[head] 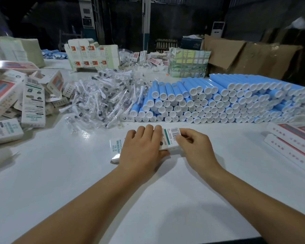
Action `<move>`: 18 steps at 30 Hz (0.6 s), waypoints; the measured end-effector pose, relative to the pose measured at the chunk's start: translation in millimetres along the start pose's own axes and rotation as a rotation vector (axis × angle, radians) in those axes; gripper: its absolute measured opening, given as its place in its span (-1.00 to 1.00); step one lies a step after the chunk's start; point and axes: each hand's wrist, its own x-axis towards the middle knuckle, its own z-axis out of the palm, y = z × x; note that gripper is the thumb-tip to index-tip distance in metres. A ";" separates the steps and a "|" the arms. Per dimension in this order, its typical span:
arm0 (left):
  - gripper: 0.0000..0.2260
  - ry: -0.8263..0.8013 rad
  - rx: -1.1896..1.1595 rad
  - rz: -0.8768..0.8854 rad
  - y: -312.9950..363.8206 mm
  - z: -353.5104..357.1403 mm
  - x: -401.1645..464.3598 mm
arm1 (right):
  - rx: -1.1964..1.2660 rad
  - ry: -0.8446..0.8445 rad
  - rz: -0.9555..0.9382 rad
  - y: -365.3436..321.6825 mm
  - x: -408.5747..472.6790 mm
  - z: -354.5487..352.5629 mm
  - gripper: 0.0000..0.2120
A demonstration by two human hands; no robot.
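Table: white top, bare in front for working.
Blue tubes: stack with caps facing the person, likely for easy picking.
Brush heads: wrapped heap beside the tubes, in reach.
Box: small carton flat at table centre, under both hands.
Left hand: clasps the carton, steadying it.
Right hand: pinches the barcode flap, probably to close it.
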 end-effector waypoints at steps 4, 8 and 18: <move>-0.40 -0.017 -0.068 -0.096 -2.5 -1.5 5.0 | 0.140 0.329 0.064 4.0 13.3 -11.1 -0.76; -0.36 -0.018 -0.131 -0.132 -1.5 -4.4 8.2 | 0.968 0.044 0.573 0.8 14.8 -7.1 -0.63; -0.42 0.021 -0.044 -0.013 14.2 -0.4 -1.7 | -0.088 0.029 -0.081 8.8 -3.0 4.2 -0.76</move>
